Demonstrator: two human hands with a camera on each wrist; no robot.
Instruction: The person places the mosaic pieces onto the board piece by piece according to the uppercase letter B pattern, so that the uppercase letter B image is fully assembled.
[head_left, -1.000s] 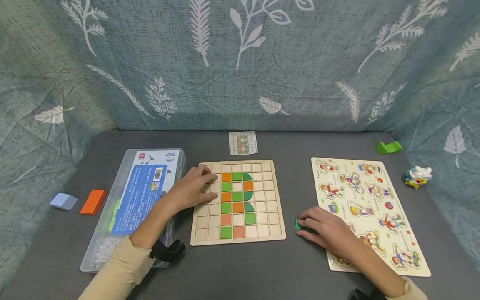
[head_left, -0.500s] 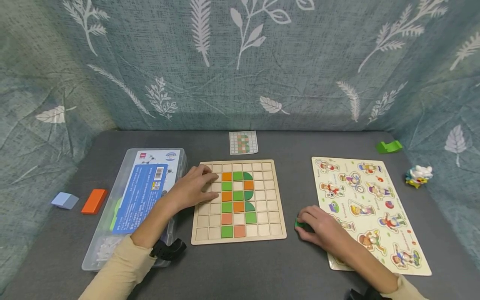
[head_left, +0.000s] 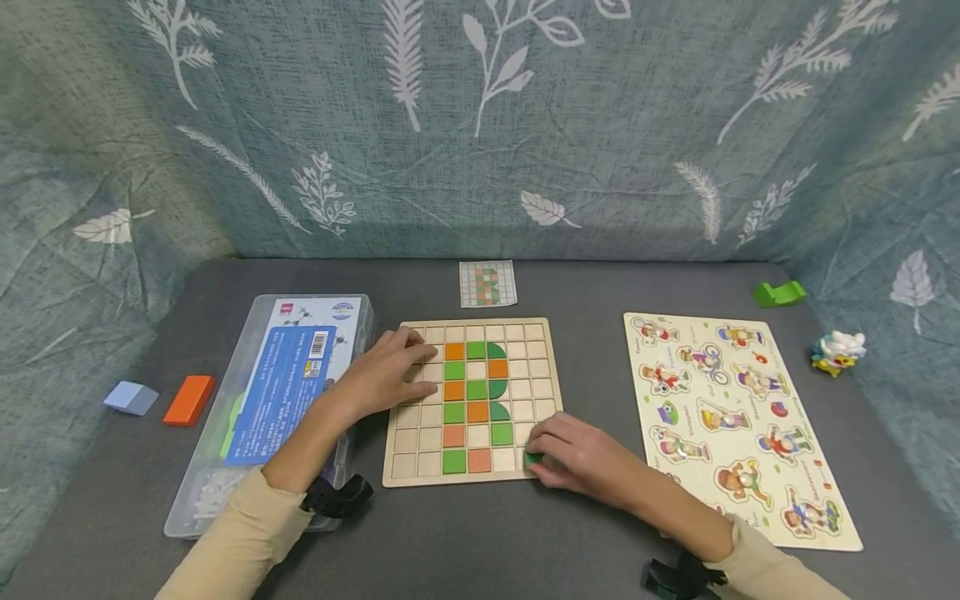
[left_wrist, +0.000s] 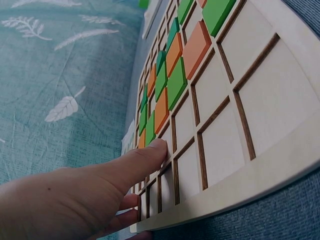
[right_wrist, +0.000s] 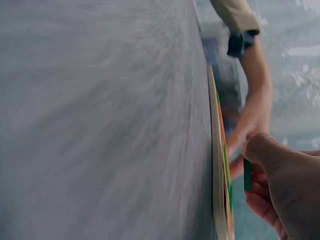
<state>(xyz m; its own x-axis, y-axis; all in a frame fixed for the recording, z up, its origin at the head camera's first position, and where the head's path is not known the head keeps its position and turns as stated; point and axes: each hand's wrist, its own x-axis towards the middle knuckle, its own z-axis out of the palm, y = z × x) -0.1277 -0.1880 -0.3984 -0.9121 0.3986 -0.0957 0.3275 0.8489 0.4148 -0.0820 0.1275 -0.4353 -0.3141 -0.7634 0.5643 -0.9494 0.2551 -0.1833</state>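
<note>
A wooden grid board lies mid-table, with orange, green and salmon square tiles and a few dark green rounded tiles set in its cells. My left hand rests on the board's left side; in the left wrist view its thumb lies straight over the cells. Over the board's lower right corner, my right hand pinches a dark green tile between thumb and fingers. In the right wrist view that tile is held on edge, just apart from the board. Its full outline is hidden by the fingers.
A small printed pattern card lies behind the board. On the left are a clear plastic case, an orange block and a blue block. A picture puzzle board, green block and small figurine are at right.
My right hand has picked up the dark green tile from the table beside the puzzle board and carried it left to the grid board's lower right corner. The left hand stays put.
</note>
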